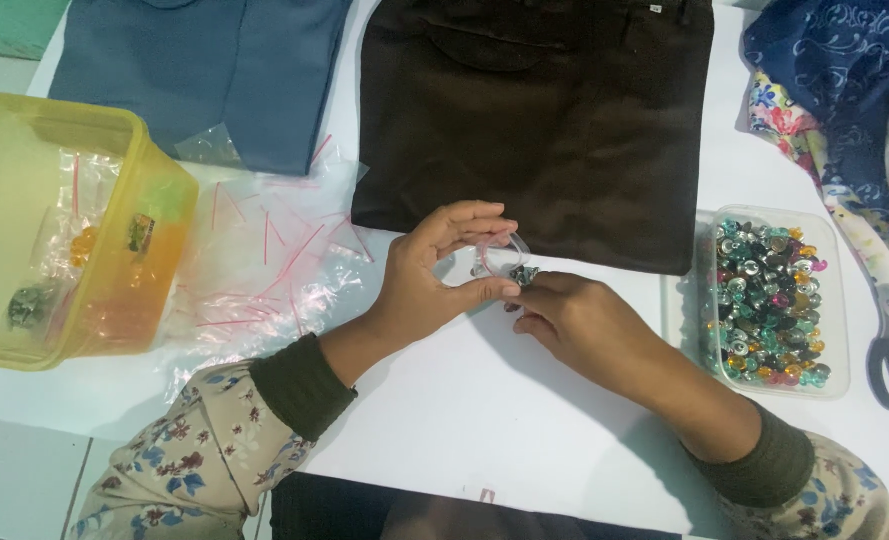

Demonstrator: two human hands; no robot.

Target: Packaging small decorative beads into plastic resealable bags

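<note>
Left hand (435,275) arched over the white table (485,410), thumb and fingers curved into a ring, pinching a small clear zip bag (500,255) at its mouth. Right hand (580,320) comes in from the right, fingertips pressed together on a few small dark studs (523,274) just at the bag's opening. Bag sits between both hands, in front of folded dark brown trousers (545,120). It is transparent, tiny, red-lined at the seal. Clear tub of coloured studs (770,300) just right of the right hand; pile of empty zip bags (265,260) left; yellow container (65,230) far left.
</note>
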